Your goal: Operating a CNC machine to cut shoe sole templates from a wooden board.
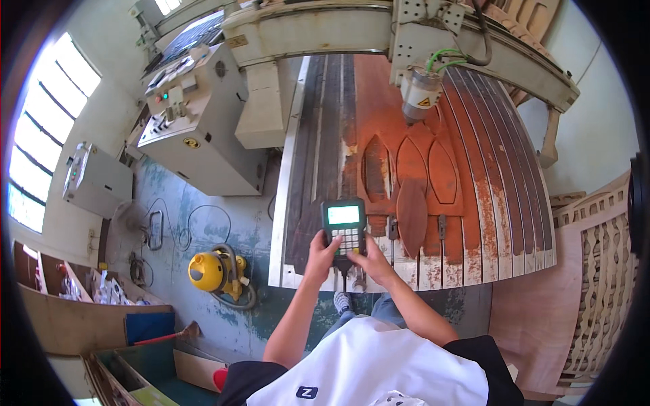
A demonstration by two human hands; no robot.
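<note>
Between both hands I hold a black handheld CNC controller [344,230] with a lit green-white screen and pale keys. My left hand [321,254] grips its left side, the thumb over the keypad. Around the lower right side closes my right hand [371,261], its thumb by the bottom keys. Beyond the controller lies a reddish wooden board [443,186] with leaf-shaped cuts, covered in orange dust. A loose leaf-shaped wood piece [412,220] rests over its near edge. Above the board's far part hangs the machine's spindle [421,95], its tip close to the wood.
The slotted machine bed [315,135] spans the middle under a beige gantry [311,34]. Left stand a control cabinet [203,135] and a yellow vacuum cleaner [215,272] with its hose on the floor. Cut wooden lattice panels [602,271] lean at the right.
</note>
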